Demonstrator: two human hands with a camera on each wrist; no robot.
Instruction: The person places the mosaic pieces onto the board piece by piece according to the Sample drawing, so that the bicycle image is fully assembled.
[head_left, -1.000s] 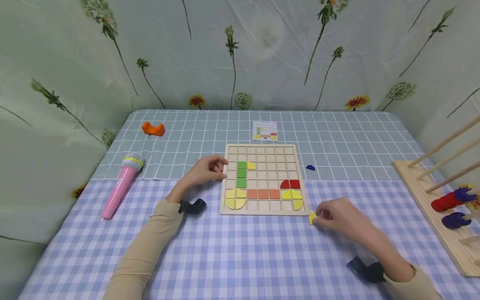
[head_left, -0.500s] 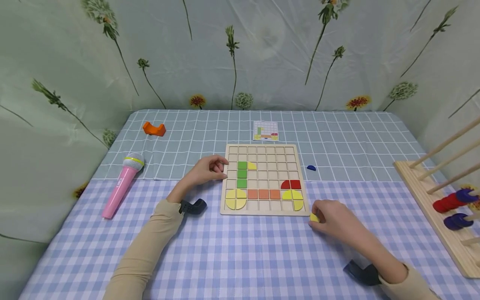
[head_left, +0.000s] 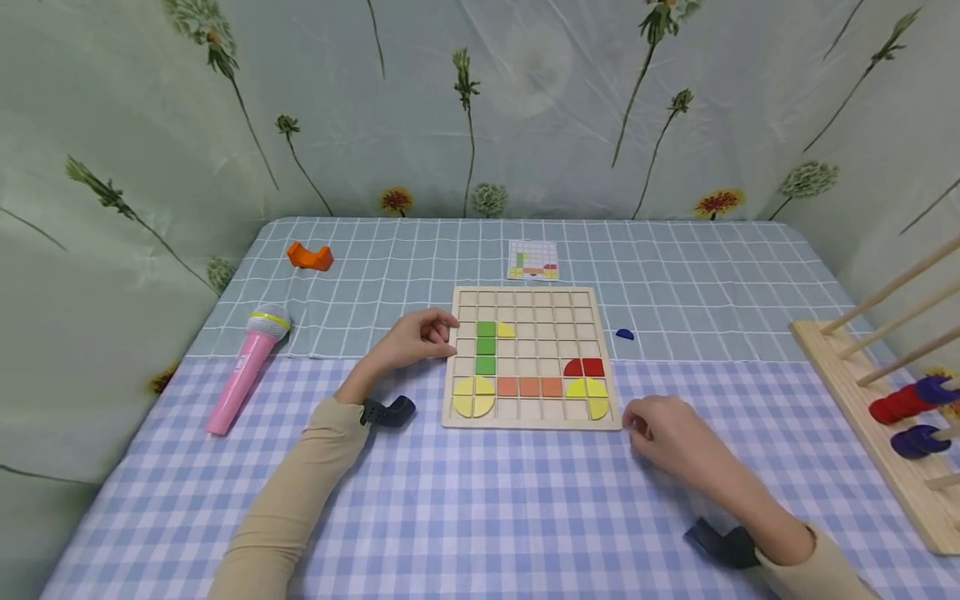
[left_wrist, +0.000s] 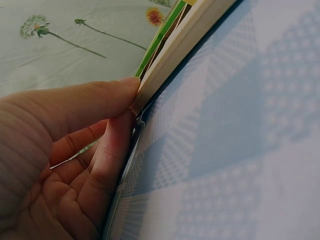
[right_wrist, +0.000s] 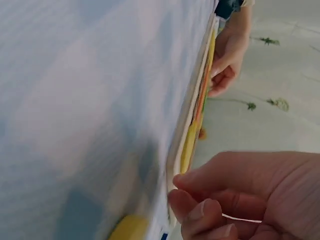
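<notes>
A wooden grid puzzle board (head_left: 529, 425) lies mid-table, holding green squares (head_left: 486, 346), orange squares (head_left: 529, 387), red pieces (head_left: 593, 367) and yellow quarter-circle pieces (head_left: 597, 408). My left hand (head_left: 417, 338) pinches its left edge between thumb (left_wrist: 112, 95) and forefinger. At the front right corner, my right hand (head_left: 667, 429) has thumb (right_wrist: 200, 177) and forefinger closed together at the board's edge. A loose yellow piece (right_wrist: 129, 228) lies on the cloth below that hand in the right wrist view; the hand hides it from the head view. A dark blue half-circle piece (head_left: 624, 334) lies right of the board.
Behind the board lies a small pattern card (head_left: 533, 260). To the left are a pink toy microphone (head_left: 247, 367) and an orange curved block (head_left: 310, 257). A wooden peg rack (head_left: 862, 433) with red and blue rings stands at the right edge.
My right hand has moved slightly left, from the loose yellow piece to the board's corner, and the piece is now hidden beneath it. My left hand has stayed on the left edge.
</notes>
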